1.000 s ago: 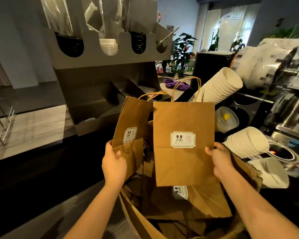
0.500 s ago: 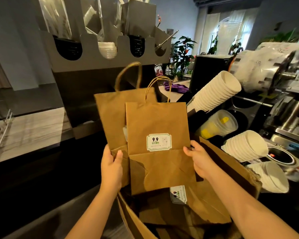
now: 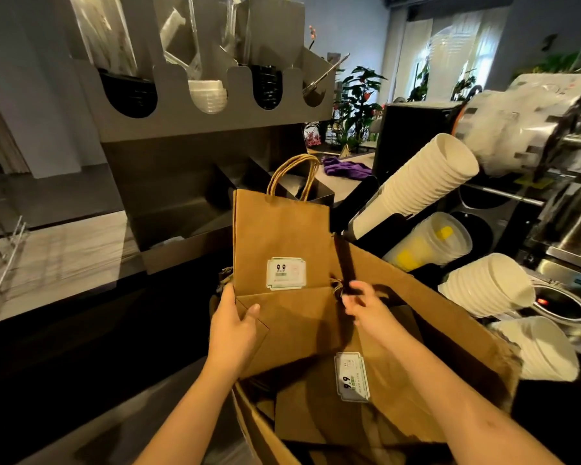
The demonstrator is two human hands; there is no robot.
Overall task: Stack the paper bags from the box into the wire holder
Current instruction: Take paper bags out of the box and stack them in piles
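Brown kraft paper is being handled at a café counter. At far left a thin wire rack [image 3: 10,250], judged to be the wire holder, is standing well apart from the work. An upright paper bag [image 3: 280,236] is being gripped above the box at its lower left edge by the left hand [image 3: 233,327], the thumb being pressed across the front fold. At the bag's right edge the right hand [image 3: 366,308] is being blurred by motion, and whether anything is being pinched cannot be told.

A slip is being risked. With only one sure grip, the bag could be tipped or dropped back into the box [image 3: 450,317], and its twisted handles [image 3: 292,177] could be snagged on the wires. Stacked white cups [image 3: 416,193] near the box could be knocked by a wide swing.

The bag is being shown flat, creased at its folded base, with a pale label [image 3: 285,273] at its middle. Loose bags [image 3: 316,417] are lying in the box.
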